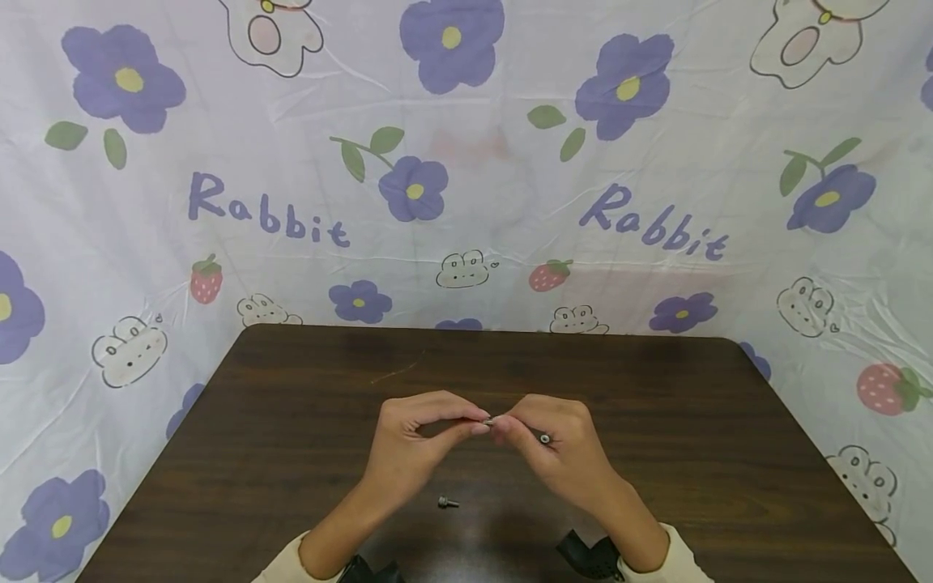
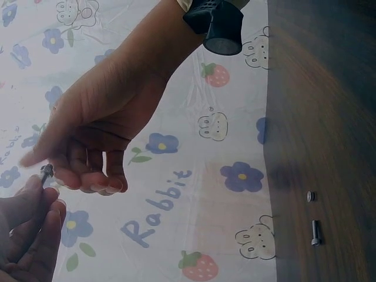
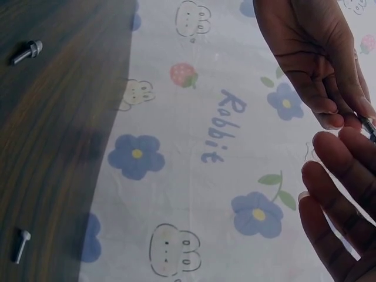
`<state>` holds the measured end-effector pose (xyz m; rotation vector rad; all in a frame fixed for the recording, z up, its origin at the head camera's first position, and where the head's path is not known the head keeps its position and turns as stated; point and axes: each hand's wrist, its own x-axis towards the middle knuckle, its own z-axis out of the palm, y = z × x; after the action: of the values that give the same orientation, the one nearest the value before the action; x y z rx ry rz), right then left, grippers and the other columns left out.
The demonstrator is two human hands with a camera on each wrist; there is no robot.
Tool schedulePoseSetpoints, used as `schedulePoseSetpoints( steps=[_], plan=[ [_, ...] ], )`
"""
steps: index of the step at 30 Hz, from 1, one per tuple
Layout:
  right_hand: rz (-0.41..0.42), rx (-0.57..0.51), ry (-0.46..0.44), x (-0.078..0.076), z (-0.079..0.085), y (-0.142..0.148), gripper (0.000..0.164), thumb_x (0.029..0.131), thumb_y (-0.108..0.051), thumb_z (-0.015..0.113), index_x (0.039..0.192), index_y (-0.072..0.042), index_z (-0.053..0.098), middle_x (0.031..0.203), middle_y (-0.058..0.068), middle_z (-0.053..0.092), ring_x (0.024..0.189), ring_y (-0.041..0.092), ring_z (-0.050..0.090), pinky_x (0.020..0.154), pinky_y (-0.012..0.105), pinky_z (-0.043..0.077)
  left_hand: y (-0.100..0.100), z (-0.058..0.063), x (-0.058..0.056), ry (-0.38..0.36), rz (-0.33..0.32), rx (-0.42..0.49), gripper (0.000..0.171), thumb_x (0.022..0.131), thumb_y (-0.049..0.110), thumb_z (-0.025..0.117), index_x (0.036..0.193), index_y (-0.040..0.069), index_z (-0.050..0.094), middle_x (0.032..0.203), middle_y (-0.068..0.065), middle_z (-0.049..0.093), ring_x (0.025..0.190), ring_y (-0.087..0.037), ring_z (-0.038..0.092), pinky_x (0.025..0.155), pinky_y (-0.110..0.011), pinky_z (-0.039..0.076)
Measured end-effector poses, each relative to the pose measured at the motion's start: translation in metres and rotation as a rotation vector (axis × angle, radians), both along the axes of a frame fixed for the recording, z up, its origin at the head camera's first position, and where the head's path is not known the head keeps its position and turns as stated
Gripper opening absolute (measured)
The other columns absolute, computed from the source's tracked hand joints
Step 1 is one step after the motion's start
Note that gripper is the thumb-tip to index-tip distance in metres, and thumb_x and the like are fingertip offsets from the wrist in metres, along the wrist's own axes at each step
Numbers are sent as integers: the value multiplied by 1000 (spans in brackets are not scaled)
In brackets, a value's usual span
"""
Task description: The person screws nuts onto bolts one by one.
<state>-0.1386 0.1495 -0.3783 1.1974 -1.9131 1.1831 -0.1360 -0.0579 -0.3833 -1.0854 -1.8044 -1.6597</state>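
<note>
Over the middle of the table, my left hand [image 1: 411,441] and right hand [image 1: 564,445] meet at the fingertips. Between them is a small metal bolt [image 2: 43,174], mostly covered in the head view. My left thumb and fingers pinch its shank in the left wrist view. At its wider end, my right thumb and forefinger close around it; whether that end is a head or a nut, I cannot tell. The other right fingers [image 3: 329,200] are spread loosely. A second bolt [image 1: 545,439] shows through the gap of my right hand, lying on the table. Nearer me lies another bolt [image 1: 448,503].
The dark wood table [image 1: 291,453] spreads out under both hands. Behind it and along its sides hangs a white cloth [image 1: 481,227] printed with flowers and rabbits. Black wrist cameras [image 1: 589,555] sit on both forearms, close above the table's near side.
</note>
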Motion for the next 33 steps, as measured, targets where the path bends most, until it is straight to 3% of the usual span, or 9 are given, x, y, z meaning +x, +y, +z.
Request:
schedulePoseSetpoints(
  steps=[5,9,15,33],
  plan=[
    [-25,-8,-50,1,0,2,23,106,-22,58,97,-8,74,86,2,74,74,12,69,68,21,57,-1,0,0,-8,9,-1,18,82,-6,80,96,4,79,89,-8,77,83,-18,73,77,-31,60],
    [-22,-28,-4,0,1,1,28,100,-30,67,109,-4,71,93,6,75,77,14,70,70,25,58,-2,2,-1,-14,24,-1,15,83,-3,80,96,5,80,90,-7,77,84,-18,73,77,-31,61],
    [7,-37,61,-2,1,-1,21,96,-22,73,108,-4,72,90,5,74,74,14,69,68,24,57,-4,4,-1,-27,31,3,14,84,-2,79,96,6,80,89,-7,77,83,-18,73,76,-31,61],
    [13,-30,74,-4,1,-1,15,100,-21,68,95,-7,75,86,3,74,75,14,71,67,24,58,-2,1,-3,-12,-8,-5,16,83,-4,80,97,4,79,91,-6,77,83,-18,73,77,-32,61]
  ],
)
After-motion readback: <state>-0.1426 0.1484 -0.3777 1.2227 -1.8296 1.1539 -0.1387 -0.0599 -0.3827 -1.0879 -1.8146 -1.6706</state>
